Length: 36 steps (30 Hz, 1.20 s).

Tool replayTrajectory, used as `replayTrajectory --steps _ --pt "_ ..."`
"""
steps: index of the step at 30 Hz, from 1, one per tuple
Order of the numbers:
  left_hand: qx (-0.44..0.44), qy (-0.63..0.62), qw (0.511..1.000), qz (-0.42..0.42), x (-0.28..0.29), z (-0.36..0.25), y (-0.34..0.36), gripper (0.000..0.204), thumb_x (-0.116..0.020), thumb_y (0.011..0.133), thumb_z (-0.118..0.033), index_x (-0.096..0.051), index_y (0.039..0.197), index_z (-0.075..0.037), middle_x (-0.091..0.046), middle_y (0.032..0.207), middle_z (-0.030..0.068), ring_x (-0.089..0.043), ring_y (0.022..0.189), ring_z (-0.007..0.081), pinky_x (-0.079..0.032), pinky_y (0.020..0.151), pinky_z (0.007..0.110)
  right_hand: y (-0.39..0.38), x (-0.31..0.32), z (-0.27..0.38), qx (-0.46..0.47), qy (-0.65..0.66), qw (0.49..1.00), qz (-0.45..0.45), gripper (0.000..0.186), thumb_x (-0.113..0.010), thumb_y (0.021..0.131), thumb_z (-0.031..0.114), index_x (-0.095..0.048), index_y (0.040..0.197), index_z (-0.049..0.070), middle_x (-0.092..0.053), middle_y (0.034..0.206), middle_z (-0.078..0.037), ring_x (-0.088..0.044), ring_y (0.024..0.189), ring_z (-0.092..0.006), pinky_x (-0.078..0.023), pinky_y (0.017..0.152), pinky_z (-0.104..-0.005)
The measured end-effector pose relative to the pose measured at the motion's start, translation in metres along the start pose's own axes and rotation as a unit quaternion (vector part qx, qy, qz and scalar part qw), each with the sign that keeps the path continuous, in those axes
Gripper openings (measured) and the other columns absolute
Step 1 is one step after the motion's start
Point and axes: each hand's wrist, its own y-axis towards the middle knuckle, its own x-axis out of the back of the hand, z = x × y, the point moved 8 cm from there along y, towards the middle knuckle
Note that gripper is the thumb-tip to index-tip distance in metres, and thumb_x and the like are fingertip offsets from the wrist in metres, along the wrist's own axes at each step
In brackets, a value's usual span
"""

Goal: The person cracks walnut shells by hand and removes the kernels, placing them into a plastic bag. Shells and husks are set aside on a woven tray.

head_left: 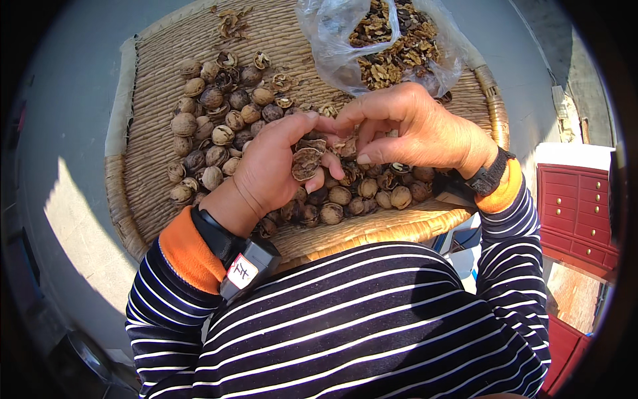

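Wicker tray [159,66] directly before the person's torso [332,319]. Walnuts [212,136] heaped on its left and near parts, extending rightward along the near rim. Shell fragments [232,23] toward the far edge, behind the heap. Plastic bag [332,40] at the far right of the tray, with kernels [392,56] inside. Left grip [269,163] over the heap, a walnut shell [307,163] in it; right grip [422,126] just beside, to its right, before the bag. Chest of drawers [575,206] to the right of the tray, beyond the right sleeve [508,253].
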Motion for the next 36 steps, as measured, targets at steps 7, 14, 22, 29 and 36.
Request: replayTrajectory --steps 7,14,22,29,36 --pt "-0.021 -0.005 0.999 -0.038 0.012 -0.010 0.000 0.034 -0.041 0.098 -0.027 -0.059 0.103 0.001 -0.060 0.085 0.0110 -0.061 0.063 0.0217 -0.042 0.044 0.026 -0.009 0.015 -0.039 -0.088 -0.349 0.927 0.108 0.024 -0.064 0.074 0.000 -0.064 0.098 0.001 -0.065 0.082 -0.014 -0.065 0.077 -0.0297 -0.051 0.068 -0.0360" --pt "-0.064 0.007 0.994 -0.085 0.021 -0.030 -0.009 0.028 -0.051 0.095 -0.025 -0.060 0.100 0.000 -0.057 0.080 0.0065 -0.058 0.061 0.0165 -0.042 0.046 0.024 -0.008 -0.006 -0.074 -0.079 -0.575 0.795 0.178 0.015 -0.059 0.077 0.011 -0.067 0.088 0.006 -0.065 0.079 -0.014 -0.065 0.078 -0.0330 -0.052 0.066 -0.0404" --pt "-0.055 0.009 0.995 -0.078 0.022 -0.029 -0.009 0.027 -0.049 0.095 -0.023 -0.059 0.103 0.001 -0.055 0.081 0.0082 -0.056 0.065 0.0164 -0.042 0.049 0.024 -0.006 -0.022 -0.078 -0.073 -0.617 0.750 0.227 0.010 -0.060 0.072 0.012 -0.068 0.077 0.008 -0.064 0.074 -0.012 -0.066 0.074 -0.0322 -0.052 0.063 -0.0403" --pt "0.003 0.022 0.998 -0.060 0.016 -0.006 -0.001 0.031 -0.042 0.096 -0.023 -0.056 0.102 0.004 -0.060 0.082 0.0152 -0.063 0.064 0.0249 -0.040 0.042 0.027 0.002 0.015 -0.022 -0.062 -0.223 0.973 0.010 0.020 -0.070 0.072 0.013 -0.064 0.085 -0.001 -0.061 0.065 -0.008 -0.059 0.059 -0.0156 -0.048 0.056 -0.0287" --pt "0.016 0.004 1.000 0.023 0.004 -0.006 -0.001 0.039 -0.037 0.099 -0.031 -0.056 0.107 0.002 -0.062 0.084 0.0145 -0.060 0.062 0.0208 -0.039 0.040 0.024 0.006 0.006 -0.024 -0.014 -0.180 0.983 0.023 0.024 -0.066 0.074 0.006 -0.064 0.099 0.004 -0.064 0.072 -0.010 -0.063 0.066 -0.0207 -0.050 0.061 -0.0330"
